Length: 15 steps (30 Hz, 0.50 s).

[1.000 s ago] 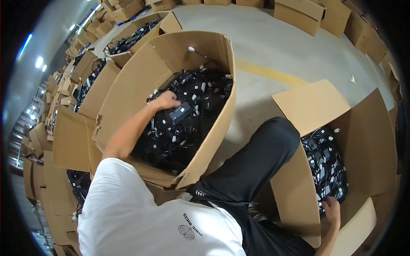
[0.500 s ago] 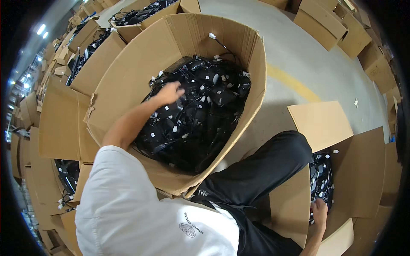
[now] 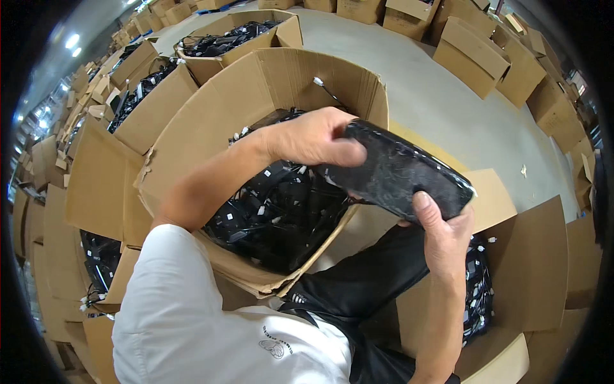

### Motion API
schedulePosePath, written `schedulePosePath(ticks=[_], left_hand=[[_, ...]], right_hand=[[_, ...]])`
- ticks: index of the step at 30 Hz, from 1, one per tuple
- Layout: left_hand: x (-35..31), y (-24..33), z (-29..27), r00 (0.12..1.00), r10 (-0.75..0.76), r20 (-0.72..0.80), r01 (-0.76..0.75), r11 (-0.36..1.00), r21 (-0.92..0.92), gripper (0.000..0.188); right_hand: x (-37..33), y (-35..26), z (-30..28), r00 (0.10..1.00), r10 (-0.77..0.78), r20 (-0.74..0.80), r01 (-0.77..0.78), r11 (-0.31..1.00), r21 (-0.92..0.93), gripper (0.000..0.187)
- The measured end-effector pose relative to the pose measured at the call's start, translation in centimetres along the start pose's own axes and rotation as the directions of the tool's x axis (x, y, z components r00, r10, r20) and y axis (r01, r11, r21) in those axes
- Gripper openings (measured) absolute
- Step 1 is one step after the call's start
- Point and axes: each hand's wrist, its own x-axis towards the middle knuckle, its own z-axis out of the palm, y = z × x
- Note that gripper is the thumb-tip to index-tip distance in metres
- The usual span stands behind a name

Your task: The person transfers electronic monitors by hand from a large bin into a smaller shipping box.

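A flat, oblong black device (image 3: 403,169) with a glossy rim is held up over the right wall of the large carton. My left hand (image 3: 313,137) grips its left end, thumb slightly blurred on the upper face and fingers partly hidden. The right end sits in my right hand (image 3: 448,230), with the thumb pressed on its face and the other fingers behind it. Below my left arm, the large open carton (image 3: 204,118) contains a heap of black devices (image 3: 281,205) with black cables and small white connectors.
Beside my leg at the right stands another open carton (image 3: 531,269) with black cabled parts (image 3: 478,288) inside. More filled cartons (image 3: 153,105) crowd the left and back. Several brown cartons (image 3: 473,57) line the floor at the far right.
My left hand has come up out of the large carton, and my right hand has left the right-hand carton. Both now hold the black device between the two cartons.
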Motion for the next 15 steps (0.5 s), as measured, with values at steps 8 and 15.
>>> schedulePosePath(ticks=[8,15], left_hand=[[1.4,-28.1,-6.0,0.868,-0.159,-0.471,0.427,0.721,0.545,0.088],[4.1,-29.2,-2.3,0.756,-0.114,-0.645,0.654,0.172,0.737,0.049]], right_hand=[[-5.1,-1.4,-10.8,0.804,0.003,-0.595,0.057,0.995,0.082,0.029],[-9.9,-4.4,-18.6,0.614,-0.065,-0.787,0.106,0.994,0.001,0.03]])
